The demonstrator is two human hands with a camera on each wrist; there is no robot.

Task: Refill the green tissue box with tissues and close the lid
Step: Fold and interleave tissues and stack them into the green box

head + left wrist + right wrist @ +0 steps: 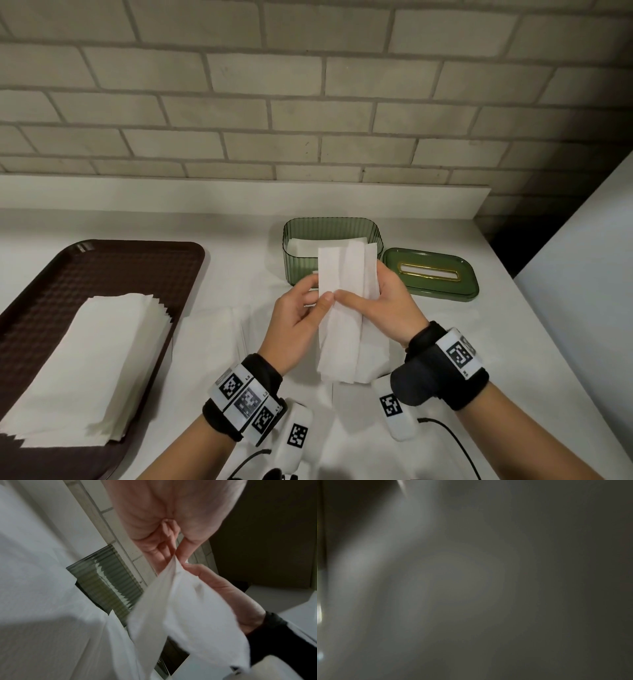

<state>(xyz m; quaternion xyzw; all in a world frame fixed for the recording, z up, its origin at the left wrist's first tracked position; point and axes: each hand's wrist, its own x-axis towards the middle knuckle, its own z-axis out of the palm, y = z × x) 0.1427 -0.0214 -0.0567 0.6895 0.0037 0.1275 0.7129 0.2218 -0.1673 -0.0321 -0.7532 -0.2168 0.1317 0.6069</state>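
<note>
The green ribbed tissue box [298,270] stands open on the white counter, with some white tissue inside. Its green lid [431,274], with a gold-rimmed slot, lies flat to the right of the box. In front of the box both hands hold a folded white tissue [342,308] above the counter. My left hand [308,301] pinches its left edge and my right hand [370,298] grips its right side. In the left wrist view the tissue [188,615] hangs from the left hand [175,553], with the box [106,585] behind. The right wrist view is a grey blur.
A dark brown tray [113,270] at the left holds a stack of white tissues [85,370]. More white tissue [212,335] lies on the counter under the hands. A brick wall runs behind, and the counter's edge falls off at the right.
</note>
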